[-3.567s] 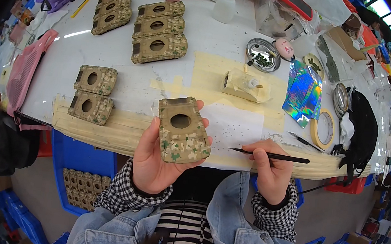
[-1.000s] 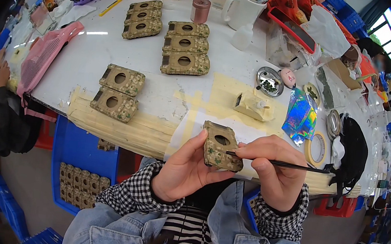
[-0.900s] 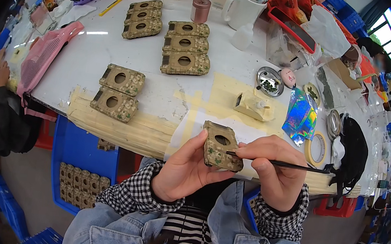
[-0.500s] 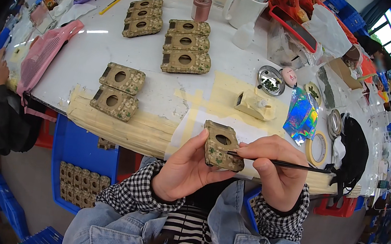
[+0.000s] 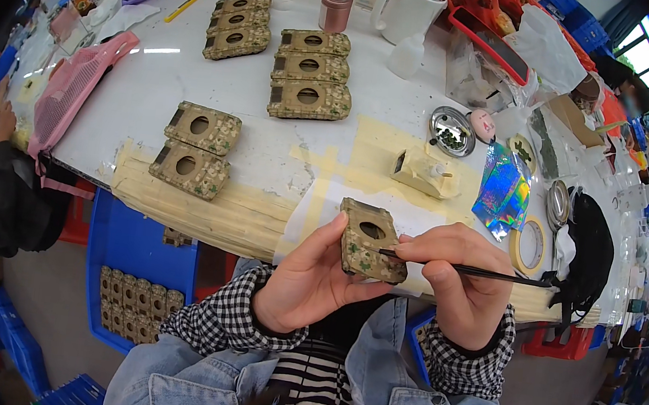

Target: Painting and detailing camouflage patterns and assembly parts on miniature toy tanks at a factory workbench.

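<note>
My left hand [image 5: 303, 284] is closed round the lower left edge of a camouflage-painted toy tank hull [image 5: 357, 264], tilted up toward me. A round hole sits in the top of the hull. My right hand [image 5: 456, 277] pinches slim black tweezers [image 5: 484, 273], whose tip meets the hull's top just below the hole. Small green patches show beside the tip. Beyond my hands, a tape-covered block with a peg [image 5: 424, 174] stands on the taped table edge. A round metal dish [image 5: 453, 131] holds small dark green bits.
More camouflage hulls [image 5: 308, 101] stand in groups at the left and middle of the white table [image 5: 400, 99]. At right lie shiny holographic sheets [image 5: 502, 192], a tape roll [image 5: 526, 245] and a black bag [image 5: 587, 248]. A blue tray [image 5: 144, 238] with more hulls is below left.
Both hands keep their grips, and the tweezers' tip stays on the hull. The view has shifted very slightly; nothing else has visibly moved.
</note>
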{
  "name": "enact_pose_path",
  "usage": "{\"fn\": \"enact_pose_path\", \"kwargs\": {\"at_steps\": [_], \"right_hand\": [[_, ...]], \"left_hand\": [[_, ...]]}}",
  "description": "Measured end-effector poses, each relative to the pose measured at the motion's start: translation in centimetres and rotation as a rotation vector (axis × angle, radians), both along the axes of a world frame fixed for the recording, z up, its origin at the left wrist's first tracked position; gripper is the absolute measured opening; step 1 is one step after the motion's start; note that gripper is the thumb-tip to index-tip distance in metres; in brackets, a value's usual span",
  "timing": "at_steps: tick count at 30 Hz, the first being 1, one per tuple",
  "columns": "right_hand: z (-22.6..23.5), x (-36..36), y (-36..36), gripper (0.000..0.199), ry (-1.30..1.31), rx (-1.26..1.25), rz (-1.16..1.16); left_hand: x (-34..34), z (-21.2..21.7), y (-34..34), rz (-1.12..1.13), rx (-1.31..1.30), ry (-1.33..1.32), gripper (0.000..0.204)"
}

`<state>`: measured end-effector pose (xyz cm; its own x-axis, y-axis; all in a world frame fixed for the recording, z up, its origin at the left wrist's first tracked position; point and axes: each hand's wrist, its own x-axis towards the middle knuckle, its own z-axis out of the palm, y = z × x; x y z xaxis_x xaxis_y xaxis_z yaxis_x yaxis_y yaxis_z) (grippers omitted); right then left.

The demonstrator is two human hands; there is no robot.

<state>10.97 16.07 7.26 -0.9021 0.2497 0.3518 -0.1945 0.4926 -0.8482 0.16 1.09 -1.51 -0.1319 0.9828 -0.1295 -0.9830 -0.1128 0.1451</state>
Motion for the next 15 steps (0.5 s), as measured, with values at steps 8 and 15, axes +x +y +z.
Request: {"fn": "enact_pose_path", "kwargs": {"at_steps": [8, 15], "right_hand": [[0.07, 0.09, 0.07, 0.015, -0.006, 0.029, 0.007], [0.04, 0.10, -0.01, 0.016, 0.015, 0.082, 0.002]], "left_hand": [[0.00, 0.16, 0.10, 0.001, -0.007, 0.003, 0.050], [0.10, 0.11, 0.14, 0.019, 0.003, -0.022, 0.053]]}}
